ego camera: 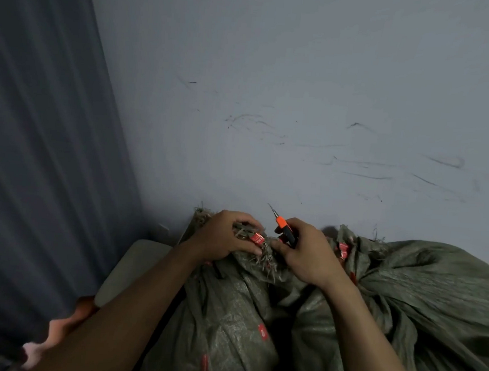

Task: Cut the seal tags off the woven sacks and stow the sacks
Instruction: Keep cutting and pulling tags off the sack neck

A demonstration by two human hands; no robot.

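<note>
Several sacks [228, 314] lie heaped; the top one's frayed neck [264, 262] is bunched under the red tag [257, 238]. Your left hand [225, 236] curls round the neck just left of the tag; your right hand [305, 253] grips the cutter [285, 231] just right of it. The weave looks light, limp and slick: hold the neck taut, close beside the tag.

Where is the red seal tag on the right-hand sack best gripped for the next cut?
Likely by its flat red body, pinched from above with the left hand, now gripping the other sack's neck. The seal tag stands out at the bunched top of the right-hand sack, just right of the right hand, which holds the cutter.
</note>
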